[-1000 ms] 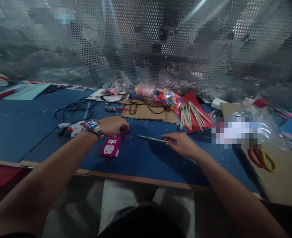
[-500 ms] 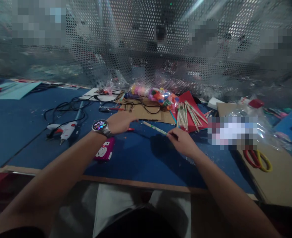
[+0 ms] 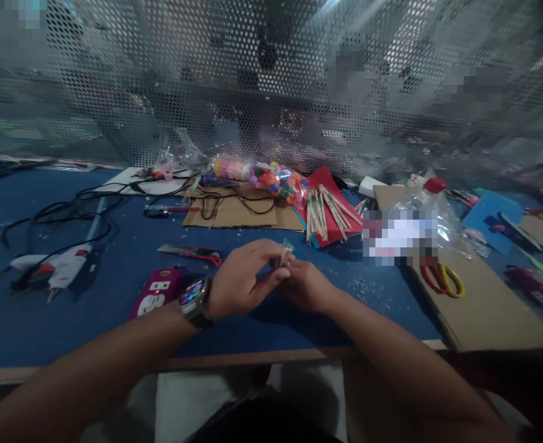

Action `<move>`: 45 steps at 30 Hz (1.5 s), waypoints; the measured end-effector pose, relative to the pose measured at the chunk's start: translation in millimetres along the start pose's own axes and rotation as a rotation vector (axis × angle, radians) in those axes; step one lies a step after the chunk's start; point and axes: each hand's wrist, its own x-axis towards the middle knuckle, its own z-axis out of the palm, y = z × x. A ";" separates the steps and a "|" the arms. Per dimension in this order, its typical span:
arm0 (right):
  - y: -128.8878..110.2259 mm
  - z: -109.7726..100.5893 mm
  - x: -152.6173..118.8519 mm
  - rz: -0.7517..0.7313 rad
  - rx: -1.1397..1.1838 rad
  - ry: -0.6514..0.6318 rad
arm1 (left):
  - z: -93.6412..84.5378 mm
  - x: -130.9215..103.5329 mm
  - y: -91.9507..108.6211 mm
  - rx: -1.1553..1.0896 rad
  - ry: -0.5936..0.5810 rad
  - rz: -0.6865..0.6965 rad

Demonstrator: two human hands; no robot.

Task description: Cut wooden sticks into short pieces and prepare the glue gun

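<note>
Both hands meet over the blue table. Between them is a pair of wrapped disposable chopsticks [image 3: 285, 253], pale with green print and seen nearly end-on. My left hand [image 3: 246, 277], with a watch on its wrist, pinches the chopsticks near that end. My right hand [image 3: 309, 284] is closed round them just beside it; its fingertips are partly hidden behind the left hand. Left of my left hand lies a utility knife [image 3: 191, 251] with its blade out. A purple power strip [image 3: 158, 294] sits near the watch. More wrapped chopsticks [image 3: 329, 212] rest on red paper beyond my right hand.
A white glue gun [image 3: 68, 267] with a looping black cable lies left. Cardboard [image 3: 234, 212] and a bag of colored pompoms [image 3: 276, 181] are at the back. Red-and-yellow-handled scissors [image 3: 442, 279] lie on cardboard at right. A perforated metal screen [image 3: 271, 80] stands behind.
My left hand has come off the table near the utility knife and joined my right hand on the chopsticks. The chopsticks have turned to point toward me. The view has shifted right.
</note>
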 end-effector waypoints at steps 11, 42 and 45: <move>3.2 0.8 -2.5 0.023 -0.119 -0.144 | 11.5 -20.3 -1.6 0.159 -0.187 -0.187; -14.0 -25.4 -3.2 0.240 0.387 0.650 | -1.9 -6.7 11.6 0.633 -0.582 -0.380; -20.4 -19.6 -0.1 0.230 0.457 0.681 | -13.9 -10.4 15.7 0.643 -0.582 -0.373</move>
